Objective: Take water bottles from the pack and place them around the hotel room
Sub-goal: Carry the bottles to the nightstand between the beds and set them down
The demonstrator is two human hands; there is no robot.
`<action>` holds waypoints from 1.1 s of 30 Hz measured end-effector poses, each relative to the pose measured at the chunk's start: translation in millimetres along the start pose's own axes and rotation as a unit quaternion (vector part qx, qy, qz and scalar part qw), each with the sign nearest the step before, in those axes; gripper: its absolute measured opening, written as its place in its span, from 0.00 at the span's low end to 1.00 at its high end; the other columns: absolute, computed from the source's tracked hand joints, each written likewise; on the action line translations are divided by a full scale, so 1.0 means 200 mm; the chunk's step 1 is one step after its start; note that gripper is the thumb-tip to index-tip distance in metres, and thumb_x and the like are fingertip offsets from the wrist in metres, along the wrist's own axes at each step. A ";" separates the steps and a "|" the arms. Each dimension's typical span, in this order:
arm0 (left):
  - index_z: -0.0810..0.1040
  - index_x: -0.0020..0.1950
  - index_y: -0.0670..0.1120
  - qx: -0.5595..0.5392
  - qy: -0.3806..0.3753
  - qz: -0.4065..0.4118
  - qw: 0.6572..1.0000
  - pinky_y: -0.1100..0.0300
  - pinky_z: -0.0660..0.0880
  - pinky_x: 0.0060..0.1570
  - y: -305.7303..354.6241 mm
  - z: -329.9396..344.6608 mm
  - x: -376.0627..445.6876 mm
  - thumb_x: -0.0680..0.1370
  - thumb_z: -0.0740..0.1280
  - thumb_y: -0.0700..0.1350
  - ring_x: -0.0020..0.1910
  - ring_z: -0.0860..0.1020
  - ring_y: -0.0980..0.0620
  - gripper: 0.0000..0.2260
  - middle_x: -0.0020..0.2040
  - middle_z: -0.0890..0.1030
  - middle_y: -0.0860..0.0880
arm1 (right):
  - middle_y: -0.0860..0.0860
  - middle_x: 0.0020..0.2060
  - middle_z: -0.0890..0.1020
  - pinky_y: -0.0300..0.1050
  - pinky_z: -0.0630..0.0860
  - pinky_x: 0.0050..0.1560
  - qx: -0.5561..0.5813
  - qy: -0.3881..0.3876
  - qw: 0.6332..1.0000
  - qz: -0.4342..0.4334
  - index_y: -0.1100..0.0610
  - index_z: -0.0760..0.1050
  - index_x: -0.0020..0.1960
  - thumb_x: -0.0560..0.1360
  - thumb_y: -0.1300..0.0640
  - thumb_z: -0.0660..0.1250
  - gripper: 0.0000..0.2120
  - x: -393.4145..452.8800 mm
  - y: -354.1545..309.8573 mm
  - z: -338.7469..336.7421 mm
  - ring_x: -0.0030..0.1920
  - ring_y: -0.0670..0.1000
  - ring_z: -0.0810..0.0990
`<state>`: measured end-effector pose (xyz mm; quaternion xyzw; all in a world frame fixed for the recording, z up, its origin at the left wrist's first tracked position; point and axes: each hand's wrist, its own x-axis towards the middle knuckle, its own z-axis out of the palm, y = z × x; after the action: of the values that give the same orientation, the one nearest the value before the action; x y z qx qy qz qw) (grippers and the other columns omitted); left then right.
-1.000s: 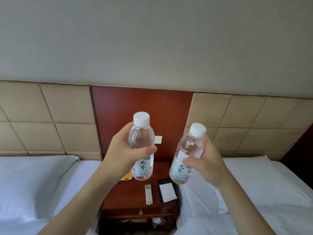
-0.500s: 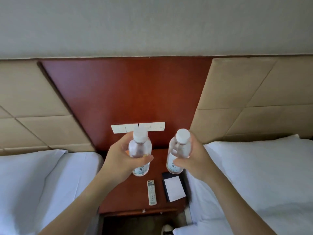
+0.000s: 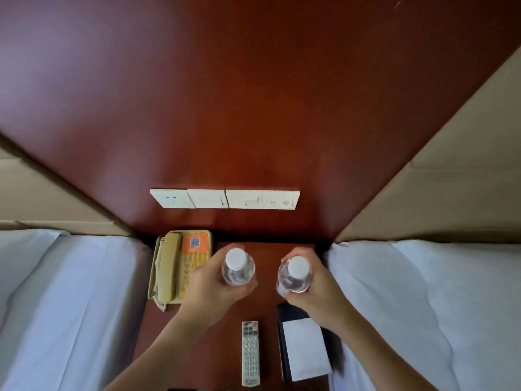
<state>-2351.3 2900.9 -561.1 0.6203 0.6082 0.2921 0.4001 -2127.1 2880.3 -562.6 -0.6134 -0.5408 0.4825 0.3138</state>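
Two clear water bottles with white caps are seen from above over the red-brown nightstand (image 3: 266, 311). My left hand (image 3: 210, 289) grips the left bottle (image 3: 237, 267) around its body. My right hand (image 3: 317, 289) grips the right bottle (image 3: 294, 275) the same way. Both bottles stand upright, side by side, near the back of the nightstand top. Their bases are hidden, so I cannot tell whether they touch the wood. The pack is not in view.
A beige and orange telephone (image 3: 180, 266) lies at the nightstand's back left. A grey remote (image 3: 250, 354) and a black holder with a white notepad (image 3: 306, 349) lie at the front. White beds (image 3: 64, 306) flank both sides. Wall switches (image 3: 225, 198) sit on the wooden panel.
Both hands have lowered the bottles from chest height down over the nightstand. The view has moved closer and tilted down, and the telephone has come into sight.
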 end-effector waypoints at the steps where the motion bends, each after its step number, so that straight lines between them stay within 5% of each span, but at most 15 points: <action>1: 0.78 0.58 0.59 -0.004 -0.003 -0.011 1.000 0.60 0.81 0.48 -0.10 0.06 0.07 0.64 0.82 0.50 0.47 0.83 0.61 0.25 0.48 0.84 0.62 | 0.48 0.48 0.80 0.54 0.81 0.51 0.003 0.006 1.000 0.003 0.49 0.72 0.57 0.65 0.67 0.75 0.26 0.08 0.10 0.04 0.50 0.52 0.82; 7: 0.77 0.55 0.62 0.002 0.009 -0.036 0.999 0.76 0.73 0.41 -0.53 0.32 0.34 0.64 0.82 0.49 0.46 0.81 0.67 0.24 0.47 0.82 0.68 | 0.45 0.49 0.80 0.48 0.80 0.54 -0.020 0.021 0.999 0.015 0.44 0.72 0.56 0.64 0.71 0.74 0.30 0.42 0.56 0.23 0.51 0.49 0.82; 14: 0.76 0.53 0.67 0.011 -0.004 -0.043 0.999 0.77 0.73 0.45 -0.88 0.46 0.47 0.62 0.83 0.50 0.48 0.81 0.68 0.26 0.48 0.82 0.68 | 0.40 0.50 0.80 0.33 0.76 0.51 -0.043 0.017 0.999 -0.001 0.39 0.70 0.56 0.62 0.68 0.74 0.32 0.65 0.83 0.34 0.51 0.43 0.81; 17: 0.78 0.56 0.61 -0.002 -0.008 -0.039 0.999 0.75 0.74 0.48 -0.96 0.50 0.49 0.62 0.83 0.47 0.49 0.82 0.67 0.27 0.49 0.83 0.66 | 0.43 0.50 0.81 0.40 0.79 0.51 -0.042 0.025 0.999 -0.008 0.40 0.71 0.55 0.62 0.69 0.75 0.33 0.70 0.89 0.35 0.51 0.45 0.82; 19: 0.75 0.57 0.66 0.007 -0.025 -0.030 0.999 0.74 0.74 0.50 -1.00 0.51 0.50 0.61 0.84 0.46 0.51 0.81 0.67 0.31 0.52 0.82 0.67 | 0.42 0.51 0.81 0.44 0.81 0.52 -0.043 0.021 0.999 -0.009 0.40 0.71 0.56 0.62 0.69 0.75 0.33 0.72 0.92 0.35 0.52 0.45 0.82; 24: 0.72 0.51 0.69 0.059 -0.106 -0.084 0.989 0.73 0.74 0.49 -1.12 0.52 0.55 0.62 0.83 0.45 0.50 0.80 0.66 0.30 0.47 0.80 0.73 | 0.39 0.51 0.82 0.40 0.80 0.53 -0.053 0.011 0.998 0.011 0.42 0.73 0.58 0.62 0.66 0.79 0.32 0.74 0.99 0.35 0.52 0.42 0.82; 28: 0.77 0.51 0.61 0.086 -0.144 -0.125 0.978 0.54 0.79 0.55 -1.17 0.54 0.62 0.57 0.81 0.59 0.51 0.82 0.56 0.26 0.48 0.84 0.58 | 0.41 0.50 0.83 0.47 0.80 0.57 -0.052 -0.016 0.997 0.060 0.45 0.74 0.60 0.62 0.60 0.81 0.31 0.78 1.09 0.37 0.53 0.43 0.82; 30: 0.79 0.59 0.56 0.107 -0.131 -0.111 0.979 0.53 0.78 0.58 -1.19 0.56 0.67 0.53 0.75 0.68 0.53 0.81 0.56 0.37 0.51 0.83 0.56 | 0.41 0.49 0.84 0.51 0.79 0.60 -0.072 -0.032 0.993 0.085 0.47 0.76 0.62 0.61 0.55 0.82 0.31 0.81 1.13 0.37 0.54 0.43 0.82; 33: 0.78 0.63 0.52 0.115 -0.125 -0.075 0.983 0.53 0.75 0.62 -1.18 0.59 0.75 0.54 0.74 0.67 0.58 0.79 0.53 0.40 0.54 0.83 0.56 | 0.43 0.56 0.83 0.58 0.72 0.67 -0.110 -0.037 0.989 0.094 0.48 0.77 0.64 0.57 0.42 0.79 0.37 0.87 1.17 0.37 0.64 0.51 0.78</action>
<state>-2360.2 3017.9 -840.5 0.6461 0.6276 0.1096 0.4202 -2120.7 2986.8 -842.6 -0.6737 -0.5418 0.4701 0.1778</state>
